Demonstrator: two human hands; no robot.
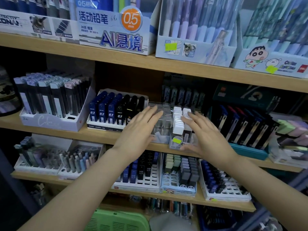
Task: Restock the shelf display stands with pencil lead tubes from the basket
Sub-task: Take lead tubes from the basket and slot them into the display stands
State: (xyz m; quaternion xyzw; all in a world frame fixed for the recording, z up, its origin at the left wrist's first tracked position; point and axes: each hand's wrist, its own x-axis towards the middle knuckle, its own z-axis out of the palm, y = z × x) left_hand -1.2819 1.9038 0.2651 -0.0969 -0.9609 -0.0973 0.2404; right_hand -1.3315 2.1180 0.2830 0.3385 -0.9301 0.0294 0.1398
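Hands both flat and spread wide, holding nothing: left hand (141, 129) and right hand (205, 136) flank the clear stand (160, 119) on the middle shelf (100, 135). Left fingers stretch straight over the stand's left side. Right fingers reach along its right side by the white caps. Can't tell if either actually touches. White-capped tubes (178, 121) stand upright in the stand's right two columns, packed front to back. Yellow sticker (176, 140) on the stand's front, just beside the right thumb. Left of the stand, close beside it, is a box (106, 112) of blue and black tubes marked 0.3. To the right is a dark rack (246, 129) of black tubes. Green basket (116, 220) sits at the bottom edge, below the shelves, between the forearms — contents not visible.
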